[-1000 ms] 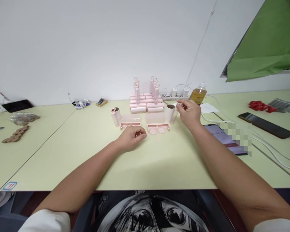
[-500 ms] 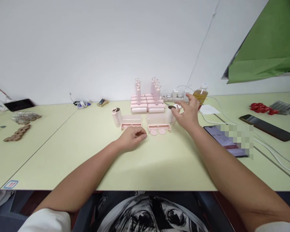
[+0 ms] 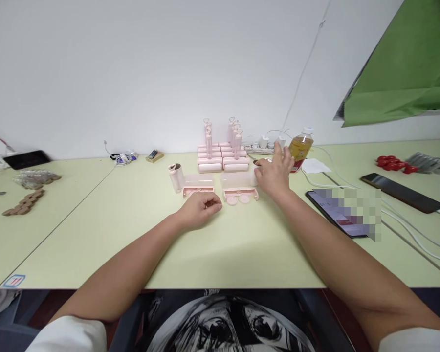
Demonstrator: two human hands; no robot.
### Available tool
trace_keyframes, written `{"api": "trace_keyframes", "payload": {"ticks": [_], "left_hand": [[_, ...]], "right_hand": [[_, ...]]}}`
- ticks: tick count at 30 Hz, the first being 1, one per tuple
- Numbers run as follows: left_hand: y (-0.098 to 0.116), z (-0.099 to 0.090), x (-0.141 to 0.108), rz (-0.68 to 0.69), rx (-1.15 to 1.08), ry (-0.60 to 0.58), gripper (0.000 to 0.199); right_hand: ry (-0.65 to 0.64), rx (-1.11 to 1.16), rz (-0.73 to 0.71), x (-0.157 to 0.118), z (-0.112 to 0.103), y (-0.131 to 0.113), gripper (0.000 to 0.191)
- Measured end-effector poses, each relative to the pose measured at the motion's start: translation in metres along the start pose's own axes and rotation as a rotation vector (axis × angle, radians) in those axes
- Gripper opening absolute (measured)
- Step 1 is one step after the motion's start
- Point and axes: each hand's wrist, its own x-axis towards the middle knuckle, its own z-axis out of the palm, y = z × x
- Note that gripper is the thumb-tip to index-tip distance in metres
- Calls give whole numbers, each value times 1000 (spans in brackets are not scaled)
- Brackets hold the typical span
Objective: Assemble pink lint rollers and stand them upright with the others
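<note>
At a pale green table [image 3: 234, 259], before rows of pink cases [image 3: 210, 167]. With the right hand [image 3: 276, 171] fanned wide at a pink cylinder [image 3: 254, 179] partly hidden behind it; cannot tell whether touching. With the left hand [image 3: 201, 210] loosely curled, thumb apart, around nothing visible, just in front of two open cases [image 3: 240, 192]. Two pink discs [image 3: 244, 199] by the right one.

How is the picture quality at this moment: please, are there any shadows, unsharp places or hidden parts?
Head view: a soft shadow lies on the yellow table between the forearms; head view: mosaic blocks cover part of the phone beside the right forearm; head view: the brown pieces at left look rather soft.
</note>
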Motion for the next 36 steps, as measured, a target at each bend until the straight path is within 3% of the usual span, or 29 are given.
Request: {"api": "trace_keyframes", "payload": {"ticks": [7,11,15,17,19,23,25,27,31,33,36], "left_hand": [[-1,0,0,13,4,7,18],[-3,0,0,9,-19,28,20],[-2,3,2,-38,-220,37,42],[0,3,3,-97,-472,15,57],[3,3,5,-153,-727,20,66],[7,-1,8,-209,-936,152,54],[7,-3,8,-201,-904,206,48],[6,-2,7,-187,-799,250,47],[1,3,4,-192,-538,251,48],[-2,5,3,-183,-428,240,48],[-5,5,2,-164,-316,240,49]], "right_hand": [[119,95,-53,4,-2,2,15],[248,237,-160,4,-26,-8,12],[298,502,-370,-14,-52,-33,8],[256,613,-534,-28,-58,-50,6],[128,663,-734,-41,-57,-65,12],[-107,692,-933,-54,-48,-82,22],[-162,745,-871,-55,-46,-81,22],[-234,711,-678,-52,-44,-76,19],[-537,330,-274,-44,-39,-64,16],[-673,171,-194,-41,-36,-60,22],[-772,77,-182,-41,-32,-60,23]]}}
